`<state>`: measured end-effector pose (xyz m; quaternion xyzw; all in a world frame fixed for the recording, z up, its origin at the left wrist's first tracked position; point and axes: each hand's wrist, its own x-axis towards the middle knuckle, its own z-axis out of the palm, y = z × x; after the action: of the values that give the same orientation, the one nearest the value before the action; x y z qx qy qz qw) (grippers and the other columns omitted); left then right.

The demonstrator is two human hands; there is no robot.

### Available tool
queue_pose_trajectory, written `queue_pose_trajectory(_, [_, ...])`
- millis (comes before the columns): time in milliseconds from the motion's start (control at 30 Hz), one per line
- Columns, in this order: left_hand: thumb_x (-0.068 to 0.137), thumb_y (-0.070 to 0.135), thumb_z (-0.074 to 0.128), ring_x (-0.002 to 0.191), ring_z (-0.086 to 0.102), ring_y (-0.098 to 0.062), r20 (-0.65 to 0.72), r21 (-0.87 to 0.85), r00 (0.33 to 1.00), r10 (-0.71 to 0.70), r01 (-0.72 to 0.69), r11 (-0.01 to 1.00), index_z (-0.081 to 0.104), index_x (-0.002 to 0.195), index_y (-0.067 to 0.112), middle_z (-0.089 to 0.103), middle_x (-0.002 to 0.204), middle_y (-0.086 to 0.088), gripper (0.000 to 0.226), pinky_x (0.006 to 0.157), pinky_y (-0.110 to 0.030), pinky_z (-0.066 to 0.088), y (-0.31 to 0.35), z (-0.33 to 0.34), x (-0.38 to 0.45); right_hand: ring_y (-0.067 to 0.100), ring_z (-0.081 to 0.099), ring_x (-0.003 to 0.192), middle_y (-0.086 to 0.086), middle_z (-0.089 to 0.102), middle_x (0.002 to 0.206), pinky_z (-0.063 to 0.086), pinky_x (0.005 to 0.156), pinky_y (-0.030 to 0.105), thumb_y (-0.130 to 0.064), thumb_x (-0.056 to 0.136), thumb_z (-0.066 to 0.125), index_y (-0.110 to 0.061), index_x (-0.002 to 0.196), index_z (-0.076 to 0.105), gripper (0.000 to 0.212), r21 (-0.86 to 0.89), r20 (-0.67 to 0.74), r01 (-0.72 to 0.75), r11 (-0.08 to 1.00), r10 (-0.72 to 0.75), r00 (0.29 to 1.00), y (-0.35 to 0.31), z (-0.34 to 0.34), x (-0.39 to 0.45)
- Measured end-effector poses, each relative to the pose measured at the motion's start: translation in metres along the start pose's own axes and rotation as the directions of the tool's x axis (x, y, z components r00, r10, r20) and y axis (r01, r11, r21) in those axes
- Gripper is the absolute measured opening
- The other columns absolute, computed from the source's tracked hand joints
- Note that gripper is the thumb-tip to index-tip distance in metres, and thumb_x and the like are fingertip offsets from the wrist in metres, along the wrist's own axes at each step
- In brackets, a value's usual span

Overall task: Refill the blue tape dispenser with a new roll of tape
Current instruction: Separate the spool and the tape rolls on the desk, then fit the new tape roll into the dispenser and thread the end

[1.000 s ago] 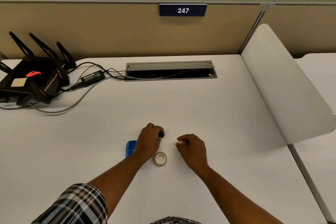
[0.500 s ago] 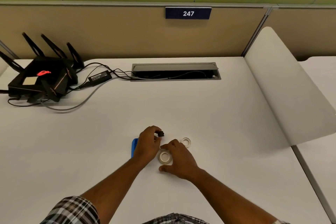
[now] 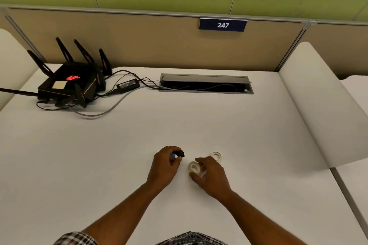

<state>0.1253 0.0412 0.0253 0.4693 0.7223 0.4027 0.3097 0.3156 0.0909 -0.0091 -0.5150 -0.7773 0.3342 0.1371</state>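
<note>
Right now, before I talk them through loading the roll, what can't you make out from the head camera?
- Blue tape dispenser: mostly hidden inside the left hand; only a blue sliver and a black part show.
- Tape roll: partly covered by the right hand; its loose end is too small to see.
- Second ring: full or empty core, too small to tell.

A black router [image 3: 70, 83] with upright antennas sits at the upper left of the white tabletop [image 3: 179, 121]. Just right of it lies a black power adapter [image 3: 127, 85], its cables running into an open cable tray [image 3: 206, 84]. A "247" sign [image 3: 223, 25] hangs on the beige partition.
</note>
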Motion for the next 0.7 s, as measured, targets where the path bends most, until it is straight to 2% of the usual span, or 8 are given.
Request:
queue_pose_trajectory(100, [0.089, 0.013, 0.07, 0.099, 0.066, -0.007, -0.01, 0.025, 1.0, 0.012, -0.012, 1.0, 0.069, 0.112, 0.019, 0.069, 0.108, 0.009, 0.025, 0.088, -0.02, 0.055, -0.01, -0.016, -0.004, 0.002, 0.066, 0.09, -0.016, 0.068, 0.101, 0.054, 0.079, 0.019, -0.05, 0.08, 0.077, -0.031, 0.124, 0.064, 0.049, 0.161, -0.072, -0.1, 0.982, 0.112, 0.991, -0.014, 0.004, -0.002])
queue_pose_trajectory(200, [0.09, 0.013, 0.068, 0.104, 0.064, -0.01, 0.031, 0.024, 0.999, -0.011, 0.01, 1.0, 0.068, 0.117, 0.018, 0.069, 0.112, 0.006, 0.028, 0.094, -0.029, 0.055, -0.015, -0.021, -0.007, 0.002, 0.067, 0.089, -0.014, 0.069, 0.097, 0.053, 0.076, 0.019, -0.045, 0.085, 0.076, -0.035, 0.121, 0.065, 0.039, 0.303, -0.094, -0.131, 0.944, 0.166, 0.982, -0.022, 0.005, -0.003])
queue_pose_trajectory(300, [0.09, 0.011, 0.067, 0.101, 0.066, -0.013, 0.051, 0.009, 0.998, -0.023, 0.023, 1.0, 0.069, 0.117, 0.021, 0.069, 0.11, 0.006, 0.028, 0.093, -0.033, 0.057, -0.021, -0.031, -0.009, 0.008, 0.068, 0.093, -0.008, 0.069, 0.106, 0.053, 0.077, 0.018, -0.034, 0.087, 0.078, -0.04, 0.122, 0.063, 0.038, 0.451, -0.075, -0.119, 0.885, 0.17, 0.983, -0.042, 0.007, -0.002])
queue_pose_trajectory(400, [0.09, 0.013, 0.068, 0.097, 0.067, -0.013, 0.053, -0.045, 0.997, -0.049, 0.051, 0.998, 0.068, 0.115, 0.027, 0.069, 0.108, 0.008, 0.029, 0.088, -0.034, 0.059, -0.023, -0.037, -0.01, 0.011, 0.07, 0.096, -0.005, 0.067, 0.112, 0.056, 0.077, 0.018, -0.033, 0.088, 0.078, -0.039, 0.128, 0.064, 0.043, 0.544, -0.03, -0.108, 0.832, 0.148, 0.989, -0.061, 0.006, 0.0])
queue_pose_trajectory(500, [0.089, 0.014, 0.07, 0.096, 0.068, -0.012, 0.049, -0.097, 0.996, -0.068, 0.073, 0.993, 0.065, 0.118, 0.027, 0.068, 0.111, 0.009, 0.032, 0.085, -0.03, 0.061, -0.022, -0.041, -0.011, 0.008, 0.07, 0.097, -0.007, 0.067, 0.115, 0.057, 0.076, 0.017, -0.036, 0.088, 0.078, -0.041, 0.128, 0.065, 0.043, 0.592, 0.001, -0.1, 0.8, 0.123, 0.992, -0.075, 0.009, -0.002])
queue_pose_trajectory(600, [0.088, 0.012, 0.071, 0.092, 0.069, -0.01, 0.052, -0.129, 0.997, -0.065, 0.071, 0.989, 0.064, 0.11, 0.028, 0.067, 0.109, 0.007, 0.029, 0.078, -0.023, 0.06, -0.022, -0.044, -0.013, 0.009, 0.072, 0.098, -0.009, 0.069, 0.115, 0.057, 0.076, 0.017, -0.032, 0.086, 0.081, -0.039, 0.126, 0.066, 0.044, 0.627, 0.013, -0.101, 0.773, 0.119, 0.993, -0.083, 0.012, -0.004])
queue_pose_trajectory(700, [0.084, 0.008, 0.074, 0.094, 0.068, -0.012, 0.072, -0.168, 0.993, -0.089, 0.1, 0.981, 0.064, 0.106, 0.025, 0.067, 0.108, 0.003, 0.03, 0.081, -0.027, 0.061, -0.024, -0.046, -0.015, 0.012, 0.073, 0.1, -0.01, 0.07, 0.118, 0.058, 0.076, 0.018, -0.03, 0.084, 0.083, -0.034, 0.127, 0.066, 0.047, 0.637, 0.017, -0.111, 0.763, 0.13, 0.991, -0.089, 0.016, -0.006])
